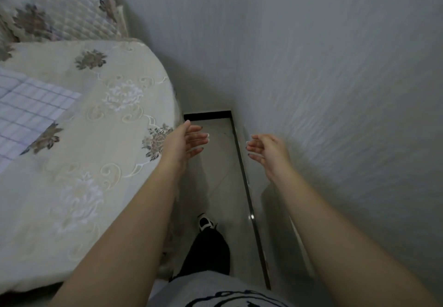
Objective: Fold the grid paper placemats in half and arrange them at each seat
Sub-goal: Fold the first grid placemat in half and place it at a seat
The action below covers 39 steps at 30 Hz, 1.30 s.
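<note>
Floral tablecloth (107, 138); quilted cover (67, 16), perhaps chair back, behind it; textured wall (335, 66).

A curved-edged table (167, 90) is covered by a cream floral-embroidered tablecloth (96, 143); a white grid-lined paper placemat (28, 110) is laid flat on it at nine o'clock.

1 grid paper placemat (28, 112) lies flat on the table (119, 186), at the left of the view. It is white with thin dark lines forming squares. The frame's left edge cuts it off, and 1 corner points right. Whether it is folded cannot be told.
</note>
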{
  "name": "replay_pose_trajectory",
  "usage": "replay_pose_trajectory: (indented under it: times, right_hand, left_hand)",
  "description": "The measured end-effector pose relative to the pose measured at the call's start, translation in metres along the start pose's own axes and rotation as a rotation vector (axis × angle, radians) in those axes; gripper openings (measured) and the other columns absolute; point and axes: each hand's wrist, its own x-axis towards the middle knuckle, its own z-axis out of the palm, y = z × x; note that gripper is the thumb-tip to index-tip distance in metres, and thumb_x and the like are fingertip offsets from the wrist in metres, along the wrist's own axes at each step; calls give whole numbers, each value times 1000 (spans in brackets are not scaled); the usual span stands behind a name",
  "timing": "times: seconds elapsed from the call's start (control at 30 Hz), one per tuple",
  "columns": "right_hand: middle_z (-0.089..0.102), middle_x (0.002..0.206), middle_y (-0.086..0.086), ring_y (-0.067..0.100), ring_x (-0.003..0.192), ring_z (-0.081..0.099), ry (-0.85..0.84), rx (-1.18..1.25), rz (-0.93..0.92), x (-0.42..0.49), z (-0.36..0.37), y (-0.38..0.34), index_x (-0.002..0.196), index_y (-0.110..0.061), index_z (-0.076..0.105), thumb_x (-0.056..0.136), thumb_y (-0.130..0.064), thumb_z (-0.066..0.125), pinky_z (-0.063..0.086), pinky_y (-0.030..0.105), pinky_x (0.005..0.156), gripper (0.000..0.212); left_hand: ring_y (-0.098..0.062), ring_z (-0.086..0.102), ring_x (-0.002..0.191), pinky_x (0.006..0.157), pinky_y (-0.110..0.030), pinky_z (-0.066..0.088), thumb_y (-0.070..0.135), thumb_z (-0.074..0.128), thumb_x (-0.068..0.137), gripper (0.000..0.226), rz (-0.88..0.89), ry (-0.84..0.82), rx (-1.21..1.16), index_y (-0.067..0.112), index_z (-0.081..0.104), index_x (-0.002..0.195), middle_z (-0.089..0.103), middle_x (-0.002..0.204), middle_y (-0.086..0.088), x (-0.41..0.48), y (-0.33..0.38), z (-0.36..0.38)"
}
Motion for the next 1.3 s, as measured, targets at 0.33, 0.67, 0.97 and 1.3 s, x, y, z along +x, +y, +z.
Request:
replay_pose_trajectory:
  times: [0.33, 0.67, 0.97, 1.3]
  right_hand:
    - [65, 74, 7, 15, 65, 61, -114, -82, -23, 136, 114, -78, 82, -12, 63, 92, -10, 48, 49, 25, 60, 18]
    - [65, 75, 9, 18, 64, 61, -331, -213, -11, 189, 244, -103, 82, -9, 63, 93, -8, 47, 49, 27, 58, 19]
    - [63, 71, 6, 18, 65, 62, -713, -367, 58, 204, 384, -94, 83, -10, 64, 90, -7, 49, 51, 28, 62, 17]
    - [62, 73, 7, 18, 66, 63, -1074, -500, 98, 232, 500, -105, 86, -8, 63, 93, -11, 50, 51, 29, 62, 15]
  left_hand:
    - [-22, 68, 81, 83, -36, 48, 32, 41, 98, 31, 44, 76, -82, 11, 63, 91, 72, 81, -7, 127, 96, -7]
    - [-22, 69, 84, 89, -39, 50, 32, 39, 98, 35, 119, 317, -201, 10, 66, 97, 71, 87, -9, 168, 144, -91]
    - [-25, 70, 88, 83, -38, 53, 34, 41, 98, 36, 197, 704, -396, 10, 68, 96, 73, 90, -11, 160, 157, -182]
    - [-26, 69, 91, 85, -39, 52, 32, 41, 99, 35, 290, 1086, -580, 9, 67, 96, 72, 94, -13, 169, 179, -202]
